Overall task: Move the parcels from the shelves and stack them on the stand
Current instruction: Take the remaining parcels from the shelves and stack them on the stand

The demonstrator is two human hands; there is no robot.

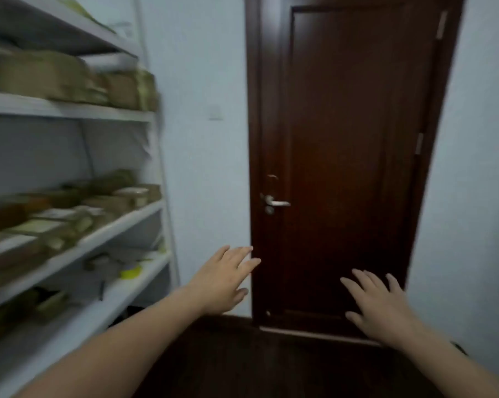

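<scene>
Left hand (223,280) and right hand (377,305) both spread, fingers straight, empty; raised in front of the dark door (343,139), apparently touching nothing. Parcels (41,76) on the white shelves (70,109) to the left, several tiers, blurred; stand not in view. Judged step: reach for a parcel. Turn left toward the shelves; choose one at the front edge of a tier within easy reach; grip on opposite sides with both hands; lift clear of neighbours before drawing out; keep level for stacking; avoid nudging loose ones over the edge.
</scene>
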